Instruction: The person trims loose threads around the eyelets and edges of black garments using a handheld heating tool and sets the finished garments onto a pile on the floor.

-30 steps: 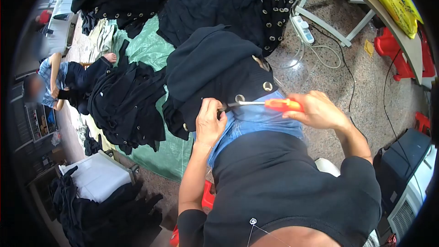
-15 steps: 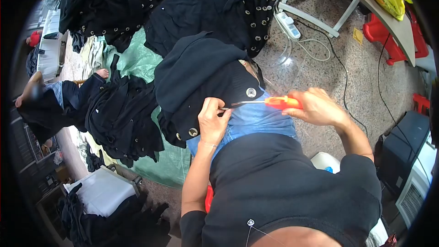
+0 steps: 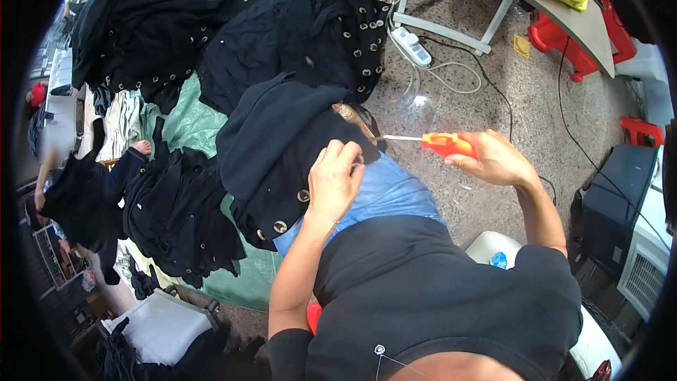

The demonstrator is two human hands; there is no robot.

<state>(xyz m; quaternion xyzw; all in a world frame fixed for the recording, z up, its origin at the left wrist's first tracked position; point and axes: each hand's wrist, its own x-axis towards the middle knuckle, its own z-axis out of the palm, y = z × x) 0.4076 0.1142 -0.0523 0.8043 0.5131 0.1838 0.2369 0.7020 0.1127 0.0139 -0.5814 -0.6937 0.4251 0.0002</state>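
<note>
A black knit garment [image 3: 275,130] with large round buttons lies across my lap, over the blue jeans [image 3: 395,187]. My left hand [image 3: 335,180] pinches its edge, and a button there is partly covered by my fingers. My right hand [image 3: 497,159] is wrapped round the handle of an orange-handled tool [image 3: 448,144] with a slim metal shaft; its exact kind is unclear. The shaft's tip points left and overlaps a brown patterned thing [image 3: 355,120] beside the garment. Whether they touch I cannot tell.
Piles of black buttoned garments [image 3: 289,39] lie on a green sheet [image 3: 187,123] ahead and left. A power strip [image 3: 411,46] and cables lie on the floor near a table [image 3: 543,0]. Another person's foot [image 3: 142,147] shows at the left, a red stool [image 3: 560,46] at the right.
The tool in my right hand has moved up, away from the button by my left fingers, towards the brown patterned thing. My left hand has turned and lifted slightly. The view has shifted.
</note>
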